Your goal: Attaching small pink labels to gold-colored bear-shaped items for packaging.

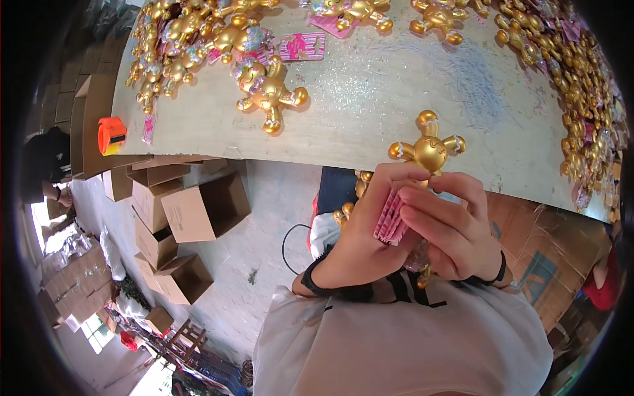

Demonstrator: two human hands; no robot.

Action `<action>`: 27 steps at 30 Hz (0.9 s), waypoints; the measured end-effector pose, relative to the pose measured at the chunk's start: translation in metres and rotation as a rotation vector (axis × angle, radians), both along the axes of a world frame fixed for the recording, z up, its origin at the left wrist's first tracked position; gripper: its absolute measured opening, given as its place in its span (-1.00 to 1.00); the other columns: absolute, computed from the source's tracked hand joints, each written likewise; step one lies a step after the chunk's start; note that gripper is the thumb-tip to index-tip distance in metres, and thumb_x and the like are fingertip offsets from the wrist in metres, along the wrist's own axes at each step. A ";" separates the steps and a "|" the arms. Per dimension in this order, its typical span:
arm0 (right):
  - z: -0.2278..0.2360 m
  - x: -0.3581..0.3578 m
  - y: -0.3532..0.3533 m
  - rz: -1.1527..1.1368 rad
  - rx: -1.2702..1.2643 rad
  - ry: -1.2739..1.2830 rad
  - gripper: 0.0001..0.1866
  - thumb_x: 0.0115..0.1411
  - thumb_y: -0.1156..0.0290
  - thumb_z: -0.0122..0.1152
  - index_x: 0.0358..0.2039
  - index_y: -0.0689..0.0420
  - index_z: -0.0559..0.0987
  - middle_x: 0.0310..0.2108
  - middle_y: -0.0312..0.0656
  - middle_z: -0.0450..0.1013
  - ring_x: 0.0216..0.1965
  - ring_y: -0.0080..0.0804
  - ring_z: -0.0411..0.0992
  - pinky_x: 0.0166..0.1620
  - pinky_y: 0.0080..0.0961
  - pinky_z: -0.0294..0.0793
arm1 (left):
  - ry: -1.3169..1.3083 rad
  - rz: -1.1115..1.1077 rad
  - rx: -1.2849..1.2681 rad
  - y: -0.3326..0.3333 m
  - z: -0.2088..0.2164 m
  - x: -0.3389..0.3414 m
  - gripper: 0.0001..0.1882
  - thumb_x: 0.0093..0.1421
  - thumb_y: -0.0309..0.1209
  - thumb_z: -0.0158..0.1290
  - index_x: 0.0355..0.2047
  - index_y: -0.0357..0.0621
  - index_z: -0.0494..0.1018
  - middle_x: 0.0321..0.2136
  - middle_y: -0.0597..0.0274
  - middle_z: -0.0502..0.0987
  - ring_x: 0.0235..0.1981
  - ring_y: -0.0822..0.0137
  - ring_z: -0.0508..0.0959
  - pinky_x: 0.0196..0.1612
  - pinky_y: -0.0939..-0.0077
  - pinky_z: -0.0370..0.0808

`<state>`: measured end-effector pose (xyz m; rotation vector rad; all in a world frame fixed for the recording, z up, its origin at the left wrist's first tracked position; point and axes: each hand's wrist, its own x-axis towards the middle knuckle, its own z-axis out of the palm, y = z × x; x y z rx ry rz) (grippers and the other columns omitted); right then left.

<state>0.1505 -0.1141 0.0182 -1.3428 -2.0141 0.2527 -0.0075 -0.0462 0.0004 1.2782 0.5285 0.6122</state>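
Note:
A shiny gold gingerbread-man ornament [430, 153] with white zigzag trim is at the table's near edge, its limbs pointing away from me. Its near end disappears behind my fingers. My left hand [363, 228] is closed around a small bundle of pink striped cards [389, 221]. Bent and closed, my right hand [459, 228] has its index finger at the ornament's near end and other fingertips against the cards. Exactly what its thumb grips is hidden. Below my hands, a glittery piece and a small gold part show against my shirt.
More gold ornaments are heaped at the table's far left [175, 49] and right [588, 105]. One gold ornament [269, 92] lies apart, near a pink striped card [302, 47]. An orange tape roll [111, 135] sits at the left edge. Open cardboard boxes [191, 214] stand on the floor.

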 end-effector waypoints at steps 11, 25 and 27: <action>0.012 0.000 0.002 0.004 0.023 -0.048 -0.46 0.10 -0.02 0.05 -0.12 0.20 0.52 0.00 -0.19 0.39 0.06 -0.06 0.32 0.01 -0.16 0.35 | 0.075 -0.126 -0.189 -0.004 -0.002 -0.003 -0.65 0.09 -0.57 0.05 -0.08 -0.23 0.30 -0.20 0.22 0.43 -0.13 0.41 0.44 -0.06 0.49 0.39; -0.004 0.070 -0.039 -0.601 -0.108 -0.207 -0.67 -0.07 0.48 0.28 -0.22 0.12 0.53 -0.25 -0.26 0.49 -0.15 -0.17 0.40 -0.11 -0.30 0.37 | -0.077 -0.109 -0.317 0.002 0.012 0.011 -0.50 0.29 0.06 -0.21 -0.57 -0.09 0.12 -0.67 0.41 0.09 -0.66 0.59 0.02 -0.72 0.74 -0.05; -0.006 0.074 -0.047 -0.623 -0.145 -0.277 -0.67 -0.08 0.45 0.30 -0.22 0.11 0.54 -0.22 -0.28 0.48 -0.15 -0.19 0.39 -0.10 -0.30 0.35 | -0.167 -0.193 -0.502 0.005 0.008 0.012 -0.49 0.29 0.07 -0.23 -0.59 -0.08 0.13 -0.69 0.41 0.09 -0.67 0.59 0.02 -0.74 0.75 -0.05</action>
